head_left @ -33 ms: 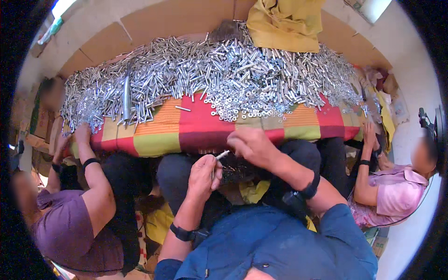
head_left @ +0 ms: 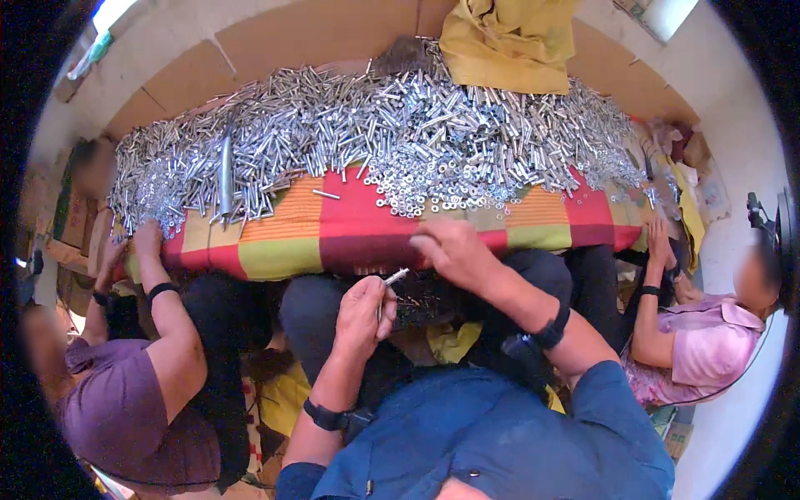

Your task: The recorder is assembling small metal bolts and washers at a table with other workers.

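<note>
In my left hand (head_left: pixel 360 315), closed in front of my lap, is a slim silver metal bolt (head_left: pixel 397 277). Its tip points up and to the right, past my thumb and finger. My right hand (head_left: pixel 454 252) hovers just right of and above that tip, apart from it, near the cloth's front edge. Its fingers are bent together, and what they hold, if anything, is hidden. Beyond my hands lies a heap of small silver metal pins or sleeves (head_left: pixel 333 125). Loose washers or nuts (head_left: pixel 417 179) spread along the heap's near side, closest to my right hand.
A checked cloth (head_left: pixel 358 218) covers the work surface under the heap. A metal tube-like tool (head_left: pixel 226 177) lies on the left of the pile, and a yellow cloth (head_left: pixel 508 46) at the back. Co-workers sit on my left (head_left: pixel 142 392) and right (head_left: pixel 700 342), hands at the surface's edge.
My right hand has shifted slightly up and to the right, away from the bolt's tip. My left hand stays in place with the bolt.
</note>
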Motion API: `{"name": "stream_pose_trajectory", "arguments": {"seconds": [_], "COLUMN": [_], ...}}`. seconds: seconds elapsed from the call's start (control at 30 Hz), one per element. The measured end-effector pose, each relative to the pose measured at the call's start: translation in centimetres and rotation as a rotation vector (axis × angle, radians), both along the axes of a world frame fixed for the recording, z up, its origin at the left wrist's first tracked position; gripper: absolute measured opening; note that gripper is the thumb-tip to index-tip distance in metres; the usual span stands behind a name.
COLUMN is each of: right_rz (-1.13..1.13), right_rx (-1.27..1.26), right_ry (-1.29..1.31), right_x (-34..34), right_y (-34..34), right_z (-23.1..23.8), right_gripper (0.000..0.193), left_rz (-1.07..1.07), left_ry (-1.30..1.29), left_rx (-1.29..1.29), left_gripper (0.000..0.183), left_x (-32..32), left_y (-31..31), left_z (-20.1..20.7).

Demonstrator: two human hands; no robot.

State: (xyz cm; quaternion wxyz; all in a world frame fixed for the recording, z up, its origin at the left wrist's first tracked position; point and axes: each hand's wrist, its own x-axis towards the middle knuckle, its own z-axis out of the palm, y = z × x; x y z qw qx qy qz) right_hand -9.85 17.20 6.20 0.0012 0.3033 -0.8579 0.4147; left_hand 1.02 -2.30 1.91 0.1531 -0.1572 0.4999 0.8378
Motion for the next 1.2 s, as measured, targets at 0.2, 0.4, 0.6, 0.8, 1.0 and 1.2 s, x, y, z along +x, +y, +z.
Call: {"name": "stream_pose_trajectory", "arguments": {"seconds": [0.2, 0.4, 0.6, 0.8, 1.0, 1.2], "right_rz": [-0.18, -0.093, -0.032, 0.084, 0.139, 0.242], "right_rx": [0.405, 0.448, 0.085, -0.314, -0.339, -0.136], "right_ry": [0.136, 0.003, -0.372, -0.878, -0.803, -0.2], "right_x": [-6.2, -7.0, -4.9, 1.0, 1.7, 2.2], "right_y": [1.2, 2.0, 2.0, -0.4, -0.6, -0.9], "right_z": [-4.7, -3.8, -1.8, 1.3, 0.6, 1.3], "right_gripper": [0.021, 0.018, 0.018, 0.02, 0.016, 0.013], "left_rz": [0.001, 0.005, 0.028, 0.031, 0.029, 0.036], "left_ry": [-0.025, -0.007, -0.018, -0.002, -0.009, -0.041], "left_rx": [0.009, 0.019, 0.053, 0.08, 0.117, 0.097], "left_gripper": [0.034, 0.033, 0.034, 0.035, 0.034, 0.032], "left_x": [0.0, 0.2, 0.3, 0.1, 0.1, 0.3], "left_y": [0.0, -0.2, -0.3, -0.4, -0.2, -0.3], "left_z": [0.1, 0.1, 0.3, 0.1, -0.4, -0.3]}}
